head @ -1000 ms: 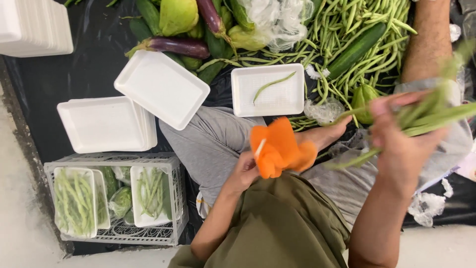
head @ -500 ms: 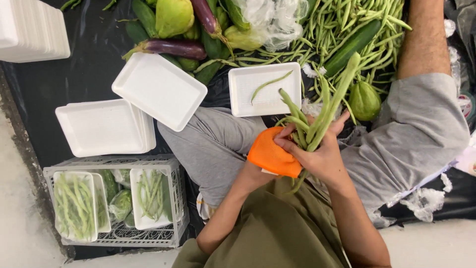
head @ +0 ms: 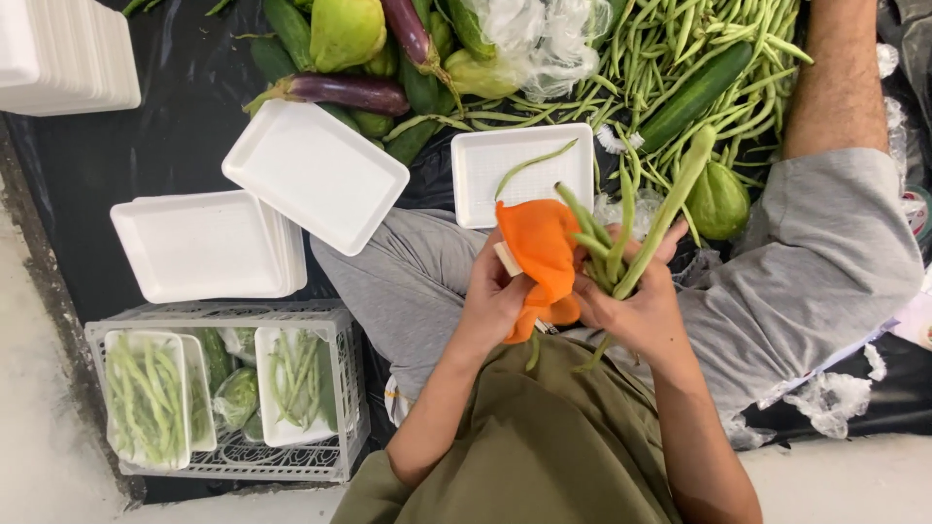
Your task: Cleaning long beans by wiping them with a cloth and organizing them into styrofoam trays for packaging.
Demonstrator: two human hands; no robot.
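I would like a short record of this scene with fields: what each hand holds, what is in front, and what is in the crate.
left hand: the left hand holds an orange cloth
right hand: the right hand grips a bunch of green beans, tips pointing away from the person
in front: a white foam tray with one bean in it
beyond tray: a loose bean pile, a cucumber, eggplants
spare trays: an empty tray stack
crate: a white crate with wrapped trays of beans

Wrapped white bean trays (head: 146, 408) in crate (head: 228, 461), lower left.
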